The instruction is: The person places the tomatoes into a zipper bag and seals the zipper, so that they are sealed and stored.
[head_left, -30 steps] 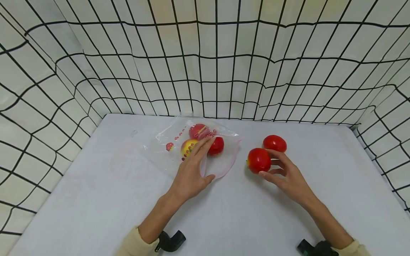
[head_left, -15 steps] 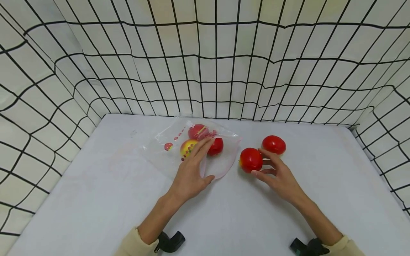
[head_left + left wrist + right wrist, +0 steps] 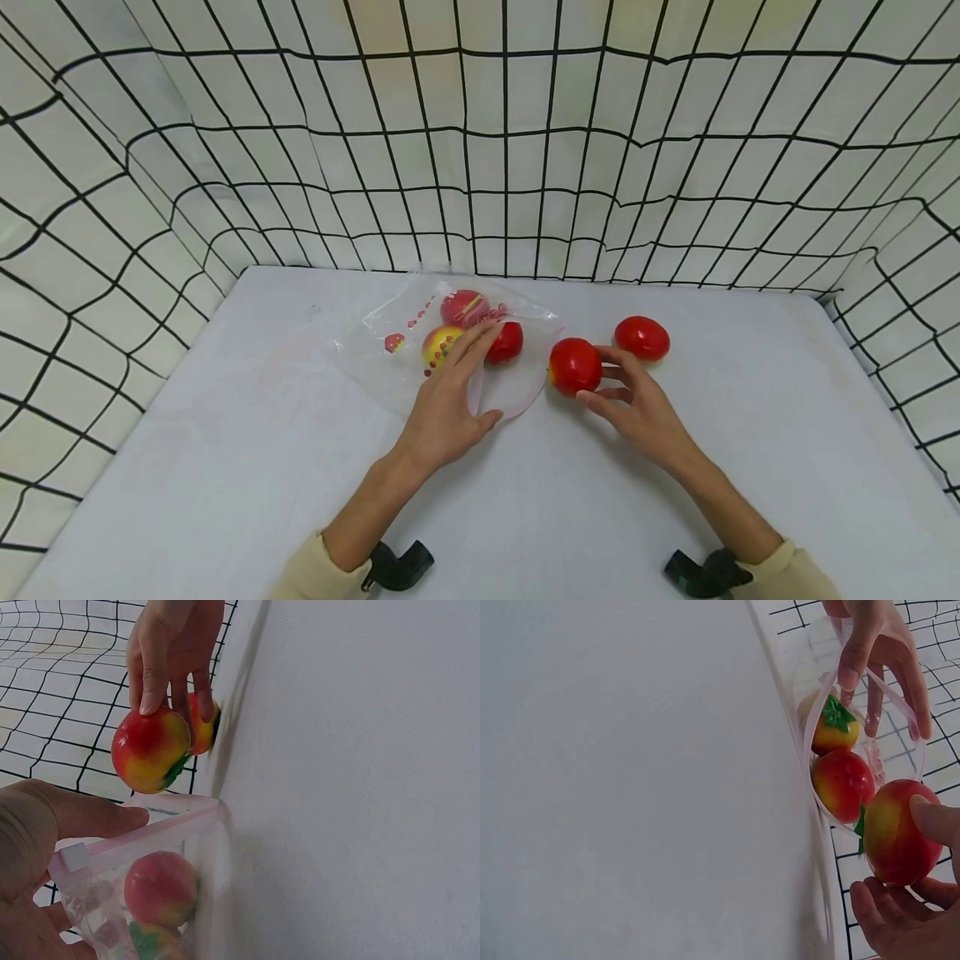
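Observation:
My left hand (image 3: 442,404) lies over a clear zip bag (image 3: 393,367), its fingers straight and spread at the pink-rimmed mouth. In the left wrist view, the thumb rests at the pink zip strip (image 3: 161,829). Inside the bag are three red-and-yellow fruits, one of them a red fruit (image 3: 844,786) just within the mouth. With thumb and fingers, my right hand (image 3: 641,408) grips another red-and-yellow fruit (image 3: 575,365) with green leaves, held right at the bag's mouth. Parts of the bagged fruits are hidden behind the left hand in the head view.
Another red fruit (image 3: 642,337) lies on the white table (image 3: 750,400), behind and right of the held one. Black wire mesh (image 3: 506,167) stands along the back and both sides. A dark wrist device (image 3: 401,567) sits at the left sleeve.
The right hand has carried its fruit leftward, from beside the loose fruit to the bag's mouth. The left hand and the bag have stayed in place.

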Demonstrator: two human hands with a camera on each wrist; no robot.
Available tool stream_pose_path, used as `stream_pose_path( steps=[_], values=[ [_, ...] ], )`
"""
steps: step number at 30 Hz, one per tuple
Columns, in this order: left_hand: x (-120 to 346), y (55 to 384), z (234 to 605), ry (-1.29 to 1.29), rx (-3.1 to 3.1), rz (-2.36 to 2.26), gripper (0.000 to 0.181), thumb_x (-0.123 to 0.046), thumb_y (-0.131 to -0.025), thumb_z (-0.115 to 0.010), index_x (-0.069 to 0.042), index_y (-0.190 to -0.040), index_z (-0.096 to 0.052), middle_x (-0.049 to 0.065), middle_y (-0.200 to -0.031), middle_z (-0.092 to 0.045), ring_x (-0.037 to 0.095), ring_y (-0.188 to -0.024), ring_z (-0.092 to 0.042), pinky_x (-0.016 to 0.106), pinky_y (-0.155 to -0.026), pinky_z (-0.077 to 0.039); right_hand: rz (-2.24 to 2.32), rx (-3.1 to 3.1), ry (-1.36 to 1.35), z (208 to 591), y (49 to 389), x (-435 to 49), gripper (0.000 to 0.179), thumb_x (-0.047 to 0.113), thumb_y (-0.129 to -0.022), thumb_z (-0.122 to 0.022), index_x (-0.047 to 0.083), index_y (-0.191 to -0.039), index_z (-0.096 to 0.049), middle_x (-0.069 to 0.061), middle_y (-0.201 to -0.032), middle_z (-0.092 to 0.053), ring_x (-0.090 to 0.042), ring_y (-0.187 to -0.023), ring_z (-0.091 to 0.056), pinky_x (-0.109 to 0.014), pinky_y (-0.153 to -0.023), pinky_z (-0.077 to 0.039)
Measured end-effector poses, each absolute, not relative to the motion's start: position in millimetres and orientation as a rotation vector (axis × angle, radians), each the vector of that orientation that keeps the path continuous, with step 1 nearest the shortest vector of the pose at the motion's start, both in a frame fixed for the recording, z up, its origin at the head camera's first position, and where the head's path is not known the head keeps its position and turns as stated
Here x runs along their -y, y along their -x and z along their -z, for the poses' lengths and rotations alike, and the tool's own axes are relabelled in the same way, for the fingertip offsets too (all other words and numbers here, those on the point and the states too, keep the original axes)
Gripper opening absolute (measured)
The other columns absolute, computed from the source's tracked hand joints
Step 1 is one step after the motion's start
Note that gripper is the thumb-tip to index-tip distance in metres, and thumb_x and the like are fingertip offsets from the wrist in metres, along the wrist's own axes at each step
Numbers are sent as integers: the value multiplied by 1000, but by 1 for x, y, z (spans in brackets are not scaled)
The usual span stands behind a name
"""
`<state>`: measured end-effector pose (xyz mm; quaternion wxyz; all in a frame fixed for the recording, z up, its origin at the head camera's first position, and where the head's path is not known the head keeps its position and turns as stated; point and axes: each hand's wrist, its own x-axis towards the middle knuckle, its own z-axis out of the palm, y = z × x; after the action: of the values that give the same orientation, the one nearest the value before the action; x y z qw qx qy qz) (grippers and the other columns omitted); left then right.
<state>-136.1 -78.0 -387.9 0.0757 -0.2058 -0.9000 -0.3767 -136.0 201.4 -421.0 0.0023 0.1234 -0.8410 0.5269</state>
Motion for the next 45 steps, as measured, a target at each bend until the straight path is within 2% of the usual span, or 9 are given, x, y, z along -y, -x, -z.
stream_pose_path(
  steps=[18, 29, 41, 45],
  values=[
    [78, 136, 388, 616, 2687, 1123, 107, -8, -71, -95, -21, -161, -40, -3, -166, -37, 22, -154, -37, 45, -97, -62, -1551, 2671, -381, 420, 148, -178, 77, 14, -83, -87, 16, -151, -50, -8, -140, -56, -30, -127, -62, -19, -89, -59],
    [78, 135, 390, 627, 2675, 1116, 107, -8, -71, -95, -22, -161, -40, -2, -166, -38, 23, -154, -38, 45, -97, -62, -1381, 2693, -335, 421, 152, -161, 75, 15, -83, -88, 11, -149, -53, -14, -130, -59, -31, -117, -66, -47, -92, -64],
    [77, 135, 391, 632, 2674, 1092, 107, -9, -71, -95, -22, -161, -39, -2, -167, -37, 23, -155, -37, 45, -98, -61, -1309, 2691, -242, 420, 151, -144, 78, 17, -79, -91, 5, -145, -52, -16, -131, -58, -31, -116, -65, -48, -94, -62],
    [77, 134, 391, 633, 2674, 1090, 107, -9, -72, -95, -22, -162, -39, -2, -167, -37, 23, -156, -36, 45, -99, -61, -1334, 2655, -182, 418, 150, -139, 72, 17, -78, -92, 4, -138, -53, -15, -125, -60, -28, -107, -65, -43, -88, -63]
  ],
)
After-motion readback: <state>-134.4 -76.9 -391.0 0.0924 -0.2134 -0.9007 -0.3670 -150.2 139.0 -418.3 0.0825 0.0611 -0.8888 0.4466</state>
